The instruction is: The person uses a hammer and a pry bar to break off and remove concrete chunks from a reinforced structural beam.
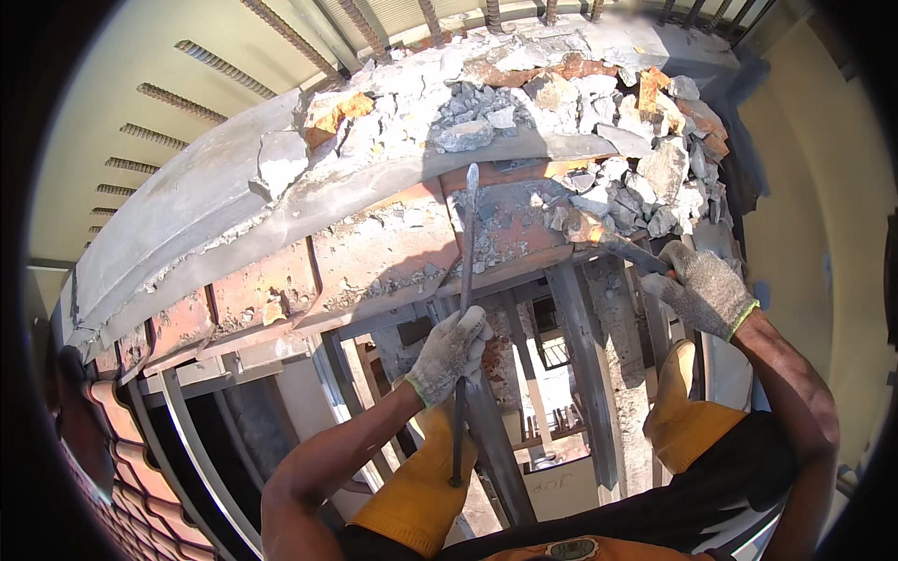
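My left hand (pixel 452 355), in a dusty grey knit glove, is closed around a long steel chisel bar (pixel 468 243). The bar's flat pale tip points up and away, over the clay tiles (pixel 374 257), and its lower end hangs near my left boot. In my gloved right hand (pixel 703 288) is the dark handle of a hammer (pixel 629 249). The dusty head lies to the left of that hand, at the edge of the broken concrete rubble (pixel 645 192). My hands are apart, and the bar and the hammer do not touch.
A grey concrete ledge (pixel 187 220) curves across, its right part broken up. Rebar rods (pixel 224 70) stick out along the far wall. My yellow boots (pixel 412 491) are among steel beams (pixel 585 346) with open gaps looking down to a lower level. Roof tiles (pixel 126 449) lie at left.
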A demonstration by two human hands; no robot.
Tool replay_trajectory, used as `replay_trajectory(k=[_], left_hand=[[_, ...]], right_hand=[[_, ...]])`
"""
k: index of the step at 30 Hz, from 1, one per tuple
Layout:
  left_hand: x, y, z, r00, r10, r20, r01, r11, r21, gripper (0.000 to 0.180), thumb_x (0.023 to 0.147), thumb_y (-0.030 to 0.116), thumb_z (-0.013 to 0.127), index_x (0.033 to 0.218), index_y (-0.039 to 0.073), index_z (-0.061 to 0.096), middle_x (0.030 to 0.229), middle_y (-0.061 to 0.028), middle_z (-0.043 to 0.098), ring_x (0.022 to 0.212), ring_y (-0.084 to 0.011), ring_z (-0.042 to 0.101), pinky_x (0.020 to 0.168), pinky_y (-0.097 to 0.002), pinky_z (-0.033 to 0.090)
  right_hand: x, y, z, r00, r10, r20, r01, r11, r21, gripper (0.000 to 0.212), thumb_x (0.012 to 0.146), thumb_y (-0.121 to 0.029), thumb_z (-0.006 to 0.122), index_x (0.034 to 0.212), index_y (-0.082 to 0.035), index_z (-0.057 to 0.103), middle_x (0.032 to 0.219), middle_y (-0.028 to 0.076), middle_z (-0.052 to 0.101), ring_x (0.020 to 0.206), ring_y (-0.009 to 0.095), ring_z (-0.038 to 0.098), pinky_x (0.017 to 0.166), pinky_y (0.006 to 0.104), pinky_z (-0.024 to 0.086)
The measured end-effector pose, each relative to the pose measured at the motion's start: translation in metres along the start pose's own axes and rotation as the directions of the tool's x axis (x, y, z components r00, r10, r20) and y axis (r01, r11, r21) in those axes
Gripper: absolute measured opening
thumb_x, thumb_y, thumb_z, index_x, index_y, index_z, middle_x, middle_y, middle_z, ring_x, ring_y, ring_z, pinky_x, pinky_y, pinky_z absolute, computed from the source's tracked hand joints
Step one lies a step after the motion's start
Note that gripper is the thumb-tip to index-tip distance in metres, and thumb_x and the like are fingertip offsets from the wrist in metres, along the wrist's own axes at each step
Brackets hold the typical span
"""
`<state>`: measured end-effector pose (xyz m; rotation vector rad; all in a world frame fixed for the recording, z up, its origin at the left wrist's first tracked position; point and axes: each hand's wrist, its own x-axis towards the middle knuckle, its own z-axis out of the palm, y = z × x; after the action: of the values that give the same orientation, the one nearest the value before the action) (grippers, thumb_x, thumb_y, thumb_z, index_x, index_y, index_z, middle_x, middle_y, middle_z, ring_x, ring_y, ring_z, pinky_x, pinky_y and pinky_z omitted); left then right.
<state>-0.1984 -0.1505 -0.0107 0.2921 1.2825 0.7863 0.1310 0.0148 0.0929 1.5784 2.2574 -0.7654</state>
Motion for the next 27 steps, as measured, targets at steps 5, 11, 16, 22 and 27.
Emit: replay_trajectory(k=[5,11,16,22,27], left_hand=[[-0.036,0.005,0.013,0.993,0.096,0.070,-0.101,0.992,0.074,0.037,0.104,0.045,0.058,0.096,0.009,0.056,0.066,0.0025,0.046,0.048,-0.0097,0.044,0.047,-0.0293,0.044],[-0.085,0.002,-0.014,0.950,0.310,-0.047,-0.313,0.947,-0.067,0.031,0.104,0.037,0.060,0.103,0.006,0.060,0.073,0.0022,0.052,0.055,-0.0067,0.053,0.049,-0.0252,0.048],[-0.100,-0.032,-0.067,0.787,0.551,-0.277,-0.585,0.810,-0.050,0.029,0.105,0.035,0.059,0.106,0.006,0.061,0.073,0.0000,0.052,0.055,-0.0102,0.054,0.053,-0.0302,0.052],[-0.058,-0.039,-0.077,0.705,0.551,-0.448,-0.674,0.716,-0.180,0.029,0.105,0.036,0.061,0.101,0.007,0.061,0.070,0.0021,0.050,0.054,-0.0087,0.050,0.052,-0.0297,0.050],[-0.032,-0.074,-0.111,0.617,0.487,-0.618,-0.663,0.745,-0.075,0.029,0.104,0.036,0.062,0.101,0.007,0.063,0.073,0.0040,0.051,0.056,-0.0064,0.049,0.051,-0.0291,0.048]], right_hand=[[0.015,-0.033,-0.004,0.989,-0.147,0.022,0.148,0.989,-0.018,0.052,0.098,-0.052,0.059,0.118,-0.004,0.062,0.089,0.022,0.067,0.087,0.039,0.068,0.077,0.0493,0.052],[0.023,-0.057,0.013,0.970,-0.243,0.012,0.242,0.962,-0.129,0.052,0.099,-0.053,0.058,0.119,-0.006,0.061,0.094,0.021,0.068,0.091,0.040,0.069,0.079,0.0502,0.052],[0.018,-0.106,-0.002,0.964,-0.258,0.065,0.266,0.941,-0.208,0.063,0.099,-0.055,0.053,0.133,-0.001,0.054,0.105,0.026,0.071,0.103,0.044,0.069,0.094,0.0538,0.051],[0.107,-0.151,0.026,0.809,-0.536,-0.242,0.489,0.841,-0.231,0.052,0.096,-0.052,0.062,0.115,-0.004,0.062,0.091,0.023,0.070,0.089,0.041,0.071,0.078,0.0522,0.056],[0.123,-0.160,0.012,0.906,-0.393,-0.157,0.318,0.877,-0.361,0.046,0.104,-0.045,0.050,0.116,-0.002,0.058,0.103,0.026,0.069,0.095,0.048,0.068,0.082,0.0550,0.053]])
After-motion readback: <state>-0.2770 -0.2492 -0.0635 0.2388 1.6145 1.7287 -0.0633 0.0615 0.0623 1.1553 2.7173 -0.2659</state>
